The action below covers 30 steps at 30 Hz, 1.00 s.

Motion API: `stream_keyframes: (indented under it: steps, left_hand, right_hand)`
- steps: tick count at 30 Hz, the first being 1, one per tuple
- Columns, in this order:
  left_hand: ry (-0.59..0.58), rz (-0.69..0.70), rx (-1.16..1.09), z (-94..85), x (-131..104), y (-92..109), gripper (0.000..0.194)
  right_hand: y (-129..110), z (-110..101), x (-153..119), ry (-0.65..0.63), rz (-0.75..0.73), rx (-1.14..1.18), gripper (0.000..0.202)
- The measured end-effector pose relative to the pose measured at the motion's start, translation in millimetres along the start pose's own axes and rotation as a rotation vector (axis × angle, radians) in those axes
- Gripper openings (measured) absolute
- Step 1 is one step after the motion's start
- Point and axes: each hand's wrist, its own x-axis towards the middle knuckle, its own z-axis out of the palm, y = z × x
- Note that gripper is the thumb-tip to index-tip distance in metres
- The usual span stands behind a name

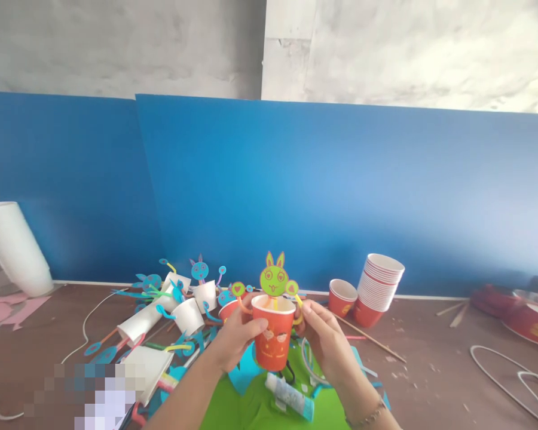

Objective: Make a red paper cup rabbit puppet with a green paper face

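Observation:
A red paper cup (272,340) stands upright in my grip near the middle of the view. A green paper rabbit face (274,279) rises above its rim, and bent straw arms with green paper discs stick out at both sides. My left hand (240,334) is closed around the cup's left side, thumb on the front. With fingers pinched, my right hand (325,331) holds the yellow straw arm (298,300) on the right side. Below the cup, a glue tube (290,396) lies on green paper (251,412).
White cups with blue paper faces and straw arms (189,316) crowd the left. A stack of cups (379,286) and a single red cup (342,297) stand at right, near a wooden stick (372,339). A white cable (497,364) loops farther right. A blue panel (296,197) borders the table.

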Motion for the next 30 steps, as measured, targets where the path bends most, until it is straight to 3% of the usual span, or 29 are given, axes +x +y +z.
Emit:
stream_keyframes:
  steps: [3,7,11,14,20,27,30]
  left_hand:
    - [-0.011,-0.031,0.025,-2.3,-1,1,0.058]
    - [0.028,-0.046,0.046,-2.4,-1,6,0.06]
    - [-0.033,-0.027,0.074,-3.8,0,8,0.06]
    - [-0.098,-0.029,0.105,-6.9,0,3,0.061]
    - [-0.085,0.003,0.088,-10.3,3,-3,0.071]
    - [0.093,0.106,0.11,-9.1,1,16,0.044]
    - [0.06,0.069,0.135,-9.8,1,16,0.043]
  right_hand:
    - [-4,0,-2,-0.038,-0.009,-0.027,0.037]
    - [-7,3,-3,0.028,-0.038,-0.044,0.032]
    - [-5,3,-1,0.073,-0.02,-0.022,0.034]
    - [-5,0,1,0.018,0.03,-0.112,0.039]
    - [-8,-4,2,-0.044,0.007,-0.313,0.046]
    - [-10,-6,1,-0.073,-0.045,-0.353,0.046]
    - [-11,-5,-1,-0.117,-0.038,-0.323,0.045]
